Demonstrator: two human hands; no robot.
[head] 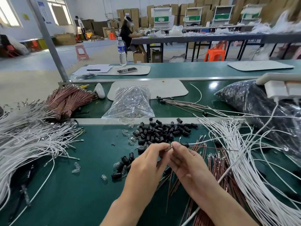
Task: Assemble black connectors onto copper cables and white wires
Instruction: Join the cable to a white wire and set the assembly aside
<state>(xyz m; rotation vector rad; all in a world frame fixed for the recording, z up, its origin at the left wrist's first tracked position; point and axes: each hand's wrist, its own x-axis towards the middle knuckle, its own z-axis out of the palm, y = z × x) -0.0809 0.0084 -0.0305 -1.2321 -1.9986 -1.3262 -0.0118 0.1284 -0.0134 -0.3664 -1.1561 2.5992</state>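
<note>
Currently the left hand pinches a clear insert; the right hand grips a wired black connector. Next: seat them, aligned.

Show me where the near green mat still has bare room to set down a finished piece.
Bare mat lies left of the left hand, bordered by the white wire bundle and scattered clear parts. Crowded: the black connector pile ahead of the hands, and copper cables with white wires beside the right hand.
</note>
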